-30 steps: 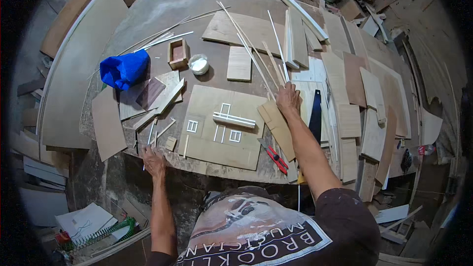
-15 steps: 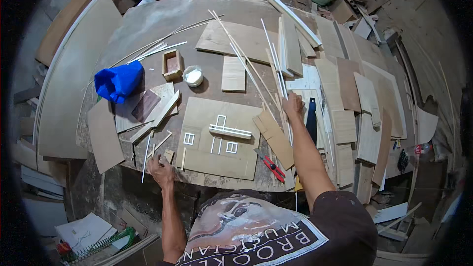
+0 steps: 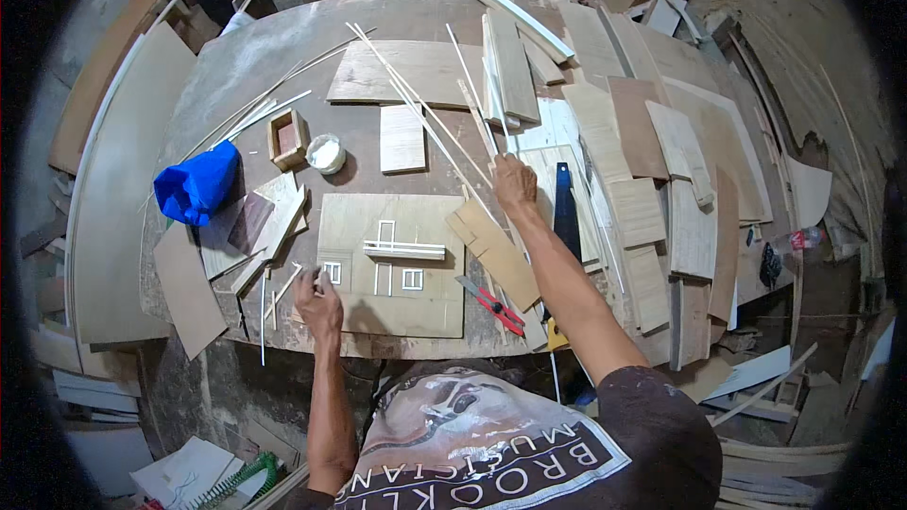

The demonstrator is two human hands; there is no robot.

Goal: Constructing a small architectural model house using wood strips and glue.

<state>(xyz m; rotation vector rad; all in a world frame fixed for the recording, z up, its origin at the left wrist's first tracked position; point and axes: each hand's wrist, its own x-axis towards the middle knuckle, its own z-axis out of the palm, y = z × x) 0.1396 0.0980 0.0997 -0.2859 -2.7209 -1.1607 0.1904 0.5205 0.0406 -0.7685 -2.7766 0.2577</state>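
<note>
Head view: noting thin pale strip [image 3: 459,57] leading toward curled right hand [image 3: 515,181]; cannot tell whether gripped. Likely light, springy, snappable; best pinched mid-length. With bent-fingered left hand [image 3: 319,304] at left edge of panel [image 3: 416,312], cannot tell if holding anything.

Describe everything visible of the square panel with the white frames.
The panel is flat, squarish, pale tan and wood-like, lying on the table. It bears two small white frames, thin white outlines and a raised white-edged ledge. A tan piece overlaps its right edge; whether the left hand touches its left edge is unclear.
</note>
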